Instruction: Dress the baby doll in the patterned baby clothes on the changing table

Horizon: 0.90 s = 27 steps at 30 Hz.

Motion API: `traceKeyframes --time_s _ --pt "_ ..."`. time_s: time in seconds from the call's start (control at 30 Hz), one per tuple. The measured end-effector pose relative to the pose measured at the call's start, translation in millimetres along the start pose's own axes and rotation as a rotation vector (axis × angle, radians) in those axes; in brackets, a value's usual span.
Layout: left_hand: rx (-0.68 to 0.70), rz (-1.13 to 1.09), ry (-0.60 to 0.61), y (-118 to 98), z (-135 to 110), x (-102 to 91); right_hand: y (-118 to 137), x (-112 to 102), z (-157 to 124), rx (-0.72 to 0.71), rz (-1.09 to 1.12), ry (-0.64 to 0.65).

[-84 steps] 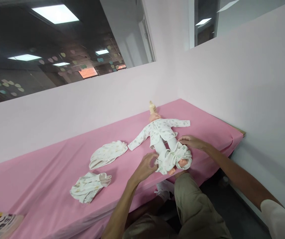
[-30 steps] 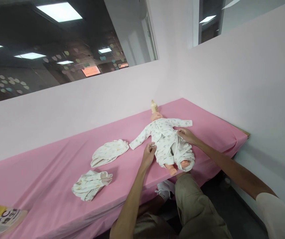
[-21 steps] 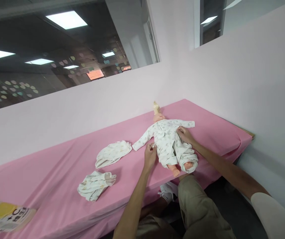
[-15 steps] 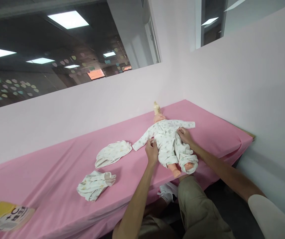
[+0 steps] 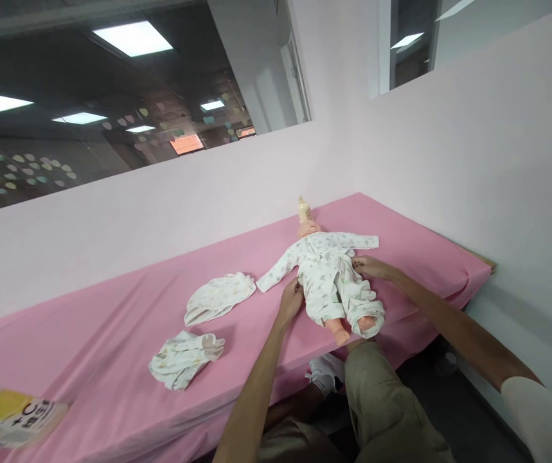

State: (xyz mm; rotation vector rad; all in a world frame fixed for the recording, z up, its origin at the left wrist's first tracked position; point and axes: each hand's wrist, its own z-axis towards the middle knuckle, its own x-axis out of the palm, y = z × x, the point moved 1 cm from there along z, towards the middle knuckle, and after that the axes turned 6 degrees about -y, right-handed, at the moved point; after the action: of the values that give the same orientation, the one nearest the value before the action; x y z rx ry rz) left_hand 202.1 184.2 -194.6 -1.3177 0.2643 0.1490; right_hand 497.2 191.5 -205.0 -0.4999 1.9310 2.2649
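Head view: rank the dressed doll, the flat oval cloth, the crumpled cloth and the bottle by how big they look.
1. Dressed doll
2. Flat oval cloth and crumpled cloth: too alike to rank; the crumpled one lies nearer the camera
3. Bottle

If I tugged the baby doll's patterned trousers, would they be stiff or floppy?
Probably floppy: the trousers bunch in soft folds around one foot. Likely light, since the fabric looks thin. The bunched leg, encircling that foot, might catch.

Doll (image 5: 322,247) on pink cloth (image 5: 241,344), left hand (image 5: 290,301) at its trousers (image 5: 321,286), right hand (image 5: 371,267) opposite, bottle (image 5: 304,211) beyond head (image 5: 308,228)
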Motion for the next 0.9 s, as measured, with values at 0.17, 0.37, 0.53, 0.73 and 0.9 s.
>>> traceKeyframes --time_s 0.17,0.37,0.53,0.73,0.9 --pt "-0.079 0.035 -0.172 4 9 5.6 -9 7 17 -0.015 -0.07 -0.149" --pt "-0.049 -0.002 -0.365 -6 31 18.6 -3 18 27 -0.029 -0.159 -0.38" --pt "-0.035 0.038 -0.435 -15 47 16.0 4 13 30 -0.027 -0.2 -0.485" --pt "0.146 0.26 -0.357 -8 59 5.8 17 -1 48 -0.114 -0.142 -0.338" --pt "0.134 0.325 -0.311 -5 85 7.9 27 3 84 -0.062 -0.165 -0.45"
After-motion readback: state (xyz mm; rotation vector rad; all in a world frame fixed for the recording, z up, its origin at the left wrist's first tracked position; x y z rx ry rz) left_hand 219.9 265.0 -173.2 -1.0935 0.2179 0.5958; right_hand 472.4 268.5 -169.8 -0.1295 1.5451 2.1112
